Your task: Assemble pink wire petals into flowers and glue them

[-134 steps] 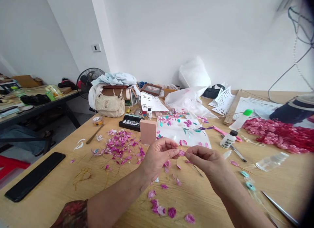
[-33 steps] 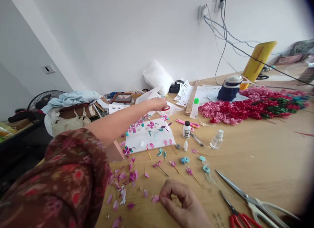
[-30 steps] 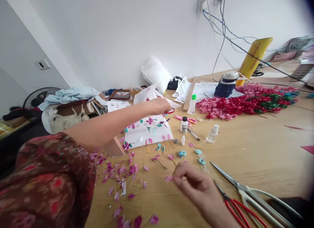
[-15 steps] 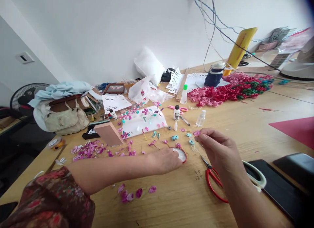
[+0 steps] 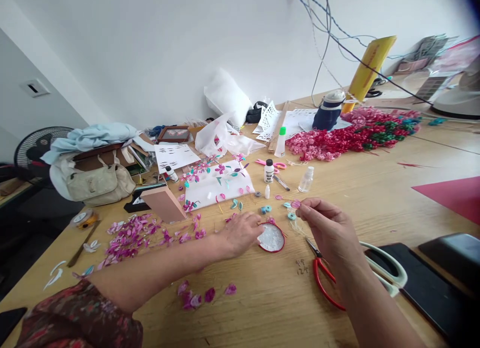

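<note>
My right hand [image 5: 330,228] pinches a small pink petal [image 5: 296,204] between thumb and fingertips, above the table right of centre. My left hand [image 5: 240,234] is beside the left rim of a round red-edged dish [image 5: 271,250], fingers loosely bent and apart, with nothing visible in them; its fingertips are partly hidden. Whitish contents fill the dish. Red-handled scissors [image 5: 318,268] lie under my right wrist, near larger white-handled scissors [image 5: 400,274]. Small blue-green spools [image 5: 266,209] sit behind the dish. Several loose magenta petals [image 5: 195,301] lie in front of my left forearm.
A pile of purple-pink petals [image 5: 131,233] spreads at left beside a pinkish block [image 5: 163,204]. Behind stand a black-capped bottle [image 5: 269,173], a clear bottle [image 5: 306,180] and a green-capped bottle [image 5: 280,144]. Red and pink bunches [image 5: 345,138] lie at back right, a black tablet-like slab [image 5: 423,283] at right.
My left hand has moved left off the dish, uncovering its whitish contents. My right hand still holds the petal and has shifted slightly left.
</note>
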A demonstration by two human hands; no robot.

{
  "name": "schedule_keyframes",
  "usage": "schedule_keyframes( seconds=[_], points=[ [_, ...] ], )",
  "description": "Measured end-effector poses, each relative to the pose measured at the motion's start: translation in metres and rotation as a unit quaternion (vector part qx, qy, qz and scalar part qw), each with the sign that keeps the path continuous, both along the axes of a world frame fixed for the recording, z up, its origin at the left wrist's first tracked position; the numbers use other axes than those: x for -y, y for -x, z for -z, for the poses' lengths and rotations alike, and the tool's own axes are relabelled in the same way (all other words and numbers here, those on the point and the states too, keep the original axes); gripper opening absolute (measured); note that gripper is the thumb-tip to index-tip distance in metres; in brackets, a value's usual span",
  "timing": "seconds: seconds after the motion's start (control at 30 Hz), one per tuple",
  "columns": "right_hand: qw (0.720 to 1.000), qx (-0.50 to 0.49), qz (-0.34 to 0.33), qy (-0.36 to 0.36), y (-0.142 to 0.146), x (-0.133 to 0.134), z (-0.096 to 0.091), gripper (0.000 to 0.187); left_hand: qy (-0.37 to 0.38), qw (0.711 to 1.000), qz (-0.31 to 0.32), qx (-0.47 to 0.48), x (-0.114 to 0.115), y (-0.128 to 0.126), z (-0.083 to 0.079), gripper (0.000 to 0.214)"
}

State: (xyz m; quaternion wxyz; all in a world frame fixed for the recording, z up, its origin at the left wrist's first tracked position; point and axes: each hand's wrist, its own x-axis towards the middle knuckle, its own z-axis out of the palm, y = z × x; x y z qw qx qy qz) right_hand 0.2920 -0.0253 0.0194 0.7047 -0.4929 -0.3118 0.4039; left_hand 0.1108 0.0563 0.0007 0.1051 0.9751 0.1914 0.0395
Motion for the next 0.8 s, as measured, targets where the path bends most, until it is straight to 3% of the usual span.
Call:
schedule_keyframes(
  seconds=[0.17, 0.5, 0.63, 0.8],
  points=[
    [1.000, 0.000, -0.004, 0.002, -0.004, 0.000, 0.002, 0.016, -0.079, 0.996, 0.024, -0.024, 0.015, -0.009, 0.020, 0.051],
    [1.000, 0.020, -0.008, 0.000, 0.000, 0.000, 0.001, 0.016, -0.083, 0.995, 0.025, -0.045, 0.024, -0.022, 0.023, 0.058],
    [0.999, 0.032, -0.013, 0.001, 0.002, 0.000, 0.002, 0.017, -0.036, 0.999, 0.010, -0.019, 0.022, -0.021, 0.018, 0.055],
    [0.998, 0.053, -0.029, 0.014, 0.001, -0.002, 0.008, 0.017, 0.104, 0.992, -0.036, 0.068, 0.014, -0.017, -0.002, 0.025]
  ],
)
